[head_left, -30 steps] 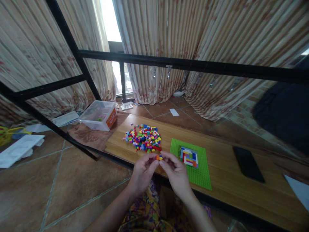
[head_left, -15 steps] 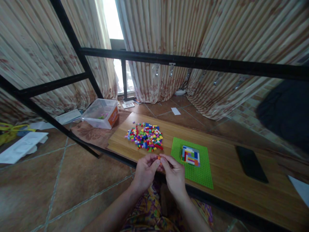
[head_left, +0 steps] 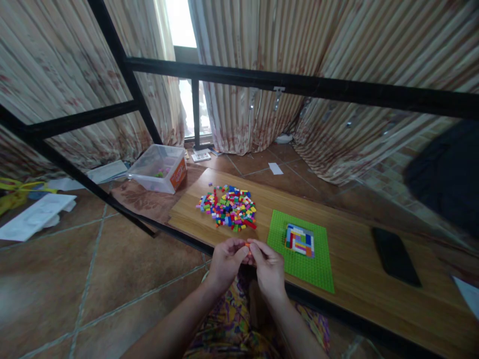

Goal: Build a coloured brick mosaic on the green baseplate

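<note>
Between my fingertips is a small orange building brick, partly hidden by the thumbs. My left hand pinches it from the left, and my right hand pinches it from the right. Both hands are held close together over the table's front edge. Beyond them lies a heap of loose coloured bricks. To the right of my right hand, a green baseplate lies flat, bearing a roughly square block of multicoloured bricks.
The wooden table carries a black phone at the right. A clear plastic box with some bricks inside stands past the table's left end. Black metal bars cross in front of the curtains. White packaging lies on the floor at the left.
The view has shifted slightly, so the table things appear a little further right. Both hands keep their pinch on the orange brick, with hardly any movement.
</note>
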{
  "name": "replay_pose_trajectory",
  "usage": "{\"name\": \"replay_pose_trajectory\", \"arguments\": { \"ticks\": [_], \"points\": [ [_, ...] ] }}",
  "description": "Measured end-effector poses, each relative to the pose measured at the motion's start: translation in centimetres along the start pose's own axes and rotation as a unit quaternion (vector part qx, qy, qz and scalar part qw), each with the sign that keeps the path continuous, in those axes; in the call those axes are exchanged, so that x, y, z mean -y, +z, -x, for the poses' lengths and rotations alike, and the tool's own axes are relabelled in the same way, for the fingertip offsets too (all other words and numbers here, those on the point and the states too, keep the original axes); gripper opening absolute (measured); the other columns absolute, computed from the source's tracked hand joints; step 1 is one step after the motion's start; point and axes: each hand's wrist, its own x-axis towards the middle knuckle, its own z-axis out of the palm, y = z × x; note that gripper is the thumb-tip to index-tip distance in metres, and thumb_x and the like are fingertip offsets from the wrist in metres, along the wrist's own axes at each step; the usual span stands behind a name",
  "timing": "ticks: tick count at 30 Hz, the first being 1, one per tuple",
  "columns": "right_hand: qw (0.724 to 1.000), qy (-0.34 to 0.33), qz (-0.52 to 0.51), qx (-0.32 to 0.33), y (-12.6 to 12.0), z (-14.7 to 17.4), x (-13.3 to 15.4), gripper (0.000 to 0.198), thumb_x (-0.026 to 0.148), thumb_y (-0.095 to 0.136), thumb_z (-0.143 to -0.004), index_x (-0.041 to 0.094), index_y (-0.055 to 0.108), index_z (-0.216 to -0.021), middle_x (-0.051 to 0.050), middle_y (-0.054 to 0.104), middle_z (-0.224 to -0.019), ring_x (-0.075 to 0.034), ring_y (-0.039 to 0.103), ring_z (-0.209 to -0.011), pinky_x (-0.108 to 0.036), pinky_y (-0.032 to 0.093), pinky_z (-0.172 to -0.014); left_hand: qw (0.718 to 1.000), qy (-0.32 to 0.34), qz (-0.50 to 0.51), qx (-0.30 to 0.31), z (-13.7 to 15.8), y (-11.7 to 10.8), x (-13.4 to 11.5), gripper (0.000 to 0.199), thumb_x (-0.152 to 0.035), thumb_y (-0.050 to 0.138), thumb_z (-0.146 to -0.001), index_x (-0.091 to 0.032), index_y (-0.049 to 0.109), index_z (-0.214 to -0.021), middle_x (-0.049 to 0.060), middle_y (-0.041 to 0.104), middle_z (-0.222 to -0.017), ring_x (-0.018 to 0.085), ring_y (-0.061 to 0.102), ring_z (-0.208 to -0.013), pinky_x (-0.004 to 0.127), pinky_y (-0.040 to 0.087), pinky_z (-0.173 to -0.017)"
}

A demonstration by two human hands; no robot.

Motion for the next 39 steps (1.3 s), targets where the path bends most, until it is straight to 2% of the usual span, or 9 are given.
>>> {"name": "replay_pose_trajectory", "arguments": {
  "ticks": [8, 13, 19, 23, 26, 30, 34, 36, 39],
  "points": [
    [1.0, 0.0, 0.011, -0.014, 0.2, -0.3, -0.9, 0.03, 0.045, 0.068, -0.075, 0.018, 0.075, -0.087, -0.005, 0.073, -0.081, -0.017, 0.063, -0.07, -0.029, 0.05, -0.062, 1.0, -0.001, -0.007, -0.008, 0.0, -0.3, 0.7, 0.025, -0.033, 0.075, -0.066, -0.012, 0.066, -0.076, 0.001, 0.065, -0.064, 0.01, 0.057, -0.055, 0.023, 0.051, -0.058],
    [0.996, -0.047, 0.071, -0.001, 0.1, -0.2, -0.5, 0.028, 0.043, 0.063, -0.081, 0.019, 0.075, -0.09, -0.007, 0.073, -0.093, -0.02, 0.065, -0.085, -0.032, 0.051, -0.077, 0.999, 0.002, -0.023, -0.032, 0.2, -0.1, 0.9, 0.031, -0.039, 0.073, -0.069, -0.013, 0.065, -0.083, 0.001, 0.065, -0.069, 0.01, 0.059, -0.057, 0.023, 0.052, -0.056],
    [0.992, -0.08, 0.097, 0.001, 0.5, 0.5, 0.5, 0.028, 0.042, 0.058, -0.085, 0.019, 0.074, -0.09, -0.006, 0.073, -0.09, -0.018, 0.065, -0.081, -0.031, 0.05, -0.076, 0.997, 0.042, -0.036, -0.051, 0.2, 0.6, 0.7, 0.03, -0.042, 0.07, -0.071, -0.013, 0.062, -0.077, -0.003, 0.056, -0.055, 0.006, 0.046, -0.043, 0.017, 0.038, -0.041],
    [0.992, -0.09, 0.082, -0.033, 0.9, 0.7, 0.9, 0.028, 0.042, 0.059, -0.084, 0.018, 0.074, -0.088, -0.007, 0.073, -0.091, -0.019, 0.065, -0.083, -0.031, 0.051, -0.076, 0.993, 0.077, -0.037, -0.079, 0.0, 1.2, 1.1, 0.027, -0.04, 0.067, -0.074, -0.014, 0.064, -0.077, -0.005, 0.053, -0.053, 0.005, 0.039, -0.041, 0.017, 0.033, -0.041],
    [0.995, -0.069, 0.053, -0.053, 1.2, 0.6, 0.8, 0.031, 0.044, 0.061, -0.082, 0.017, 0.074, -0.087, -0.007, 0.074, -0.088, -0.019, 0.065, -0.078, -0.03, 0.051, -0.07, 0.992, 0.086, -0.039, -0.088, -0.2, 1.4, 1.5, 0.026, -0.04, 0.066, -0.075, -0.014, 0.065, -0.076, -0.005, 0.051, -0.051, 0.005, 0.038, -0.041, 0.018, 0.031, -0.041],
    [0.997, -0.027, -0.001, -0.073, 1.5, 0.3, 0.2, 0.037, 0.048, 0.064, -0.078, 0.015, 0.073, -0.091, -0.007, 0.072, -0.081, -0.017, 0.061, -0.064, -0.027, 0.048, -0.056, 0.994, 0.071, 0.005, -0.088, -0.4, 1.4, 1.7, 0.03, -0.043, 0.068, -0.074, -0.014, 0.064, -0.074, -0.004, 0.051, -0.05, 0.006, 0.04, -0.041, 0.019, 0.031, -0.041],
    [0.997, -0.001, -0.041, -0.068, 1.5, -1.0, -0.5, 0.042, 0.052, 0.063, -0.077, 0.015, 0.072, -0.097, -0.005, 0.071, -0.075, -0.015, 0.058, -0.058, -0.028, 0.047, -0.053, 0.99, -0.004, 0.126, -0.056, -1.0, 0.8, 1.2, 0.035, -0.044, 0.076, -0.068, -0.012, 0.065, -0.078, -0.001, 0.058, -0.059, 0.007, 0.049, -0.05, 0.018, 0.036, -0.048],
    [0.997, -0.007, 0.0, -0.071, 1.2, -2.2, -0.8, 0.042, 0.052, 0.06, -0.079, 0.016, 0.072, -0.096, -0.005, 0.071, -0.078, -0.016, 0.059, -0.059, -0.029, 0.048, -0.056, 0.982, -0.037, 0.177, -0.048, -1.4, 0.2, 1.0, 0.038, -0.042, 0.079, -0.065, -0.011, 0.067, -0.083, 0.001, 0.06, -0.064, 0.008, 0.052, -0.056, 0.018, 0.038, -0.052],
    [0.981, -0.08, 0.17, -0.055, 0.6, -4.2, -1.0, 0.035, 0.045, 0.054, -0.083, 0.017, 0.073, -0.092, -0.007, 0.072, -0.085, -0.019, 0.063, -0.072, -0.033, 0.049, -0.07, 0.976, -0.055, 0.199, -0.066, -1.9, -1.0, 1.0, 0.041, -0.039, 0.083, -0.062, -0.01, 0.069, -0.087, 0.003, 0.062, -0.071, 0.007, 0.053, -0.06, 0.017, 0.04, -0.054]
  ]
}}
